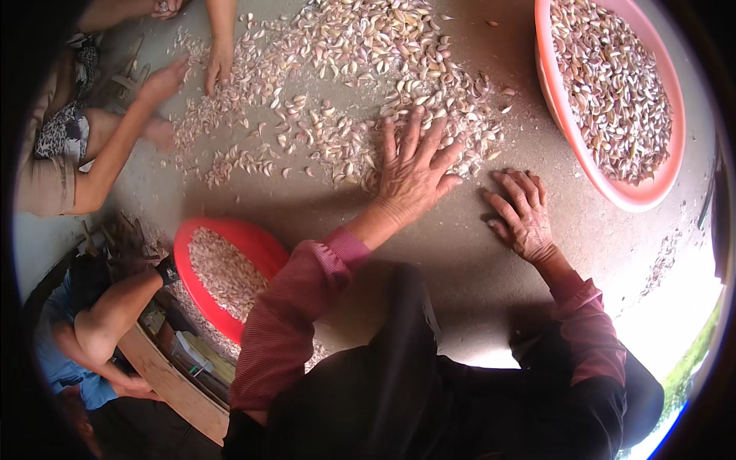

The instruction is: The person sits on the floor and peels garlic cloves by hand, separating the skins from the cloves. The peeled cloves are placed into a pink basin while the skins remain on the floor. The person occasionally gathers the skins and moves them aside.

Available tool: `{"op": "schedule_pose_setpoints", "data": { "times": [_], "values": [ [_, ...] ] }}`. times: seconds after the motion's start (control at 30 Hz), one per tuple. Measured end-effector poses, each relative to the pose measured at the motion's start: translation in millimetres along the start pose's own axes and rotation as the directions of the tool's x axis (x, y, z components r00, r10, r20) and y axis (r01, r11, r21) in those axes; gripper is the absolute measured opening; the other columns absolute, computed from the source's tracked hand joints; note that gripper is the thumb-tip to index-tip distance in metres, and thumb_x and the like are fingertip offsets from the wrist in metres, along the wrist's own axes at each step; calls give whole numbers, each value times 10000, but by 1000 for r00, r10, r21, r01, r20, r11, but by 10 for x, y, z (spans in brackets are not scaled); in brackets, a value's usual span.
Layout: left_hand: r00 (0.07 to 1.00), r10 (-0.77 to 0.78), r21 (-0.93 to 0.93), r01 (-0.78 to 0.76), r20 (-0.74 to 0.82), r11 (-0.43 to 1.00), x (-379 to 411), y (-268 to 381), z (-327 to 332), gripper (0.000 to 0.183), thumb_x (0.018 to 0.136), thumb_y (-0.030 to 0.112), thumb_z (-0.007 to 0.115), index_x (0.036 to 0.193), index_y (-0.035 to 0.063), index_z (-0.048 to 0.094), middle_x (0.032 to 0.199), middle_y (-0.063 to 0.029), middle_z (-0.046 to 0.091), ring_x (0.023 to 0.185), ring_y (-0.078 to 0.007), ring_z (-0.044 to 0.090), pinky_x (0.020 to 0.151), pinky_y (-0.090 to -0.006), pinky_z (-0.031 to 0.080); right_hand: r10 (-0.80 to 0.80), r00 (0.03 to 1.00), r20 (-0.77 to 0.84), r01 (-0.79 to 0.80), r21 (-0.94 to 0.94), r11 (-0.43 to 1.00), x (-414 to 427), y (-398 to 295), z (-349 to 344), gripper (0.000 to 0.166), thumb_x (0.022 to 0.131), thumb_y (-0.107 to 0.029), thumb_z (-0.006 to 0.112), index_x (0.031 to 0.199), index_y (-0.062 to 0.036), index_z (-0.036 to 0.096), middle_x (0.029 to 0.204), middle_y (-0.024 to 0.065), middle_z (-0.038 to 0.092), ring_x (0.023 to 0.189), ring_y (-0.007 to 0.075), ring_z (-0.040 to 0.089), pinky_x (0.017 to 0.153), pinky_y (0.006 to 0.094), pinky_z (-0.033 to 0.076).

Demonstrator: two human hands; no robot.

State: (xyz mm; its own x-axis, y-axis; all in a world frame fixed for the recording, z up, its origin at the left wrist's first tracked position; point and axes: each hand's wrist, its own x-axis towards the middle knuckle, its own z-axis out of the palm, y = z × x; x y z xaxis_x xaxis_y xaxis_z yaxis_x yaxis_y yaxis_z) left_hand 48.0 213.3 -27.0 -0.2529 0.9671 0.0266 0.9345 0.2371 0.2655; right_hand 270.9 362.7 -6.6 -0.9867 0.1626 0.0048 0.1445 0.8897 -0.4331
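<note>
Garlic cloves [351, 43] lie spread in a loose layer over the concrete floor [287, 201] before me. My left hand [417, 164] rests palm down at the near edge of the spread, fingers splayed over some cloves; what lies under the palm is hidden. To its right, my right hand [522, 215] hovers over or touches bare concrete, which of the two I cannot tell. Its fingers are slightly apart with nothing in them. Beyond it at the upper right stands a pink plastic basin [629, 201] holding many cloves.
A red plastic basin [253, 241] of cloves stands by my left forearm. A person's hands [221, 63] reach into the far left of the spread. Another seated person's leg [118, 310] is at lower left, beside a wooden board [172, 379].
</note>
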Motion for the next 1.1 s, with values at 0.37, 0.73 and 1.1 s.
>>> {"op": "schedule_pose_setpoints", "data": {
  "times": [0.37, 0.73, 1.1],
  "values": [
    [852, -474, 129, 508, -221, 852, -516, -1529, -158, 673, 986, 572, 451, 1530, 186, 363, 1604, -224, 223, 1475, -473, 160, 1143, -685, 120, 156, 960, -233, -151, 40, 988, 341, 69, 65, 747, 761, -353, 773, 1402, -92, 492, 1525, 161, 395, 1412, 402, 350, 1175, 579, 239],
    [921, -345, 89, 365, -181, 927, -250, -1479, -212, 564, 1010, 474, 454, 1503, 203, 424, 1583, -216, 261, 1456, -457, 204, 1157, -640, 159, -81, 986, -149, 88, 47, 995, 1651, -670, 532, 586, 873, -480, 662, 1379, -203, 560, 1514, 69, 423, 1448, 335, 309, 1205, 598, 188],
    [986, 148, 12, -149, 71, 989, 166, -175, -129, 725, 907, 498, 624, 1541, 247, 379, 1650, -109, 200, 1523, -374, 139, 1178, -662, 82, 94, 982, -164, -104, -48, 993, 602, 78, 75, 596, 865, -476, 644, 1384, -198, 547, 1560, 109, 369, 1472, 365, 267, 1198, 600, 175]
  ]
}}
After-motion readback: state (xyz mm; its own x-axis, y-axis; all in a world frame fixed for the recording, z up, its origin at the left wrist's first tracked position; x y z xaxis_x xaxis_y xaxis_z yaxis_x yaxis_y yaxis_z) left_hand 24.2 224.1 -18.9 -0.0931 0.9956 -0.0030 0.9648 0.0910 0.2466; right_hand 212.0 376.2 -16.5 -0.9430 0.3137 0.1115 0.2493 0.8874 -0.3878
